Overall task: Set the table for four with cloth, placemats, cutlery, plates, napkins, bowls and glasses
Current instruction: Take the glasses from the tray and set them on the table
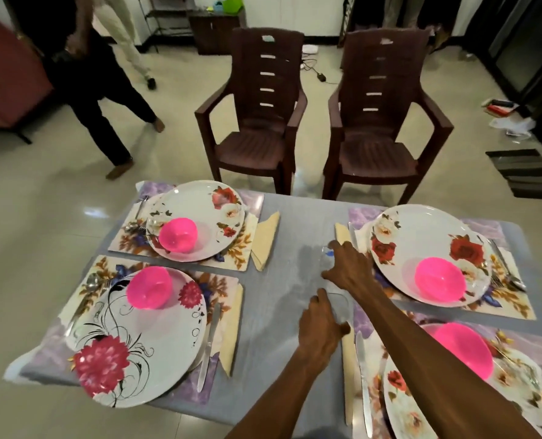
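step: placing glasses | left hand grip clamped on clear glass | right hand grip around second glass | risk: crossing arms could tip either glass beside napkin

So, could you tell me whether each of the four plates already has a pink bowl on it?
Yes, a pink bowl sits on every one of the four plates.

Two bare forearms enter from about 5 and 6 o'clock, with no sleeve, cuff, watch, bracelet or ring showing anywhere along them. The left hand is seen from its back, knuckles and tendons standing out; the right hand likewise shows its back, with a long, lean forearm behind it and veins faintly raised.
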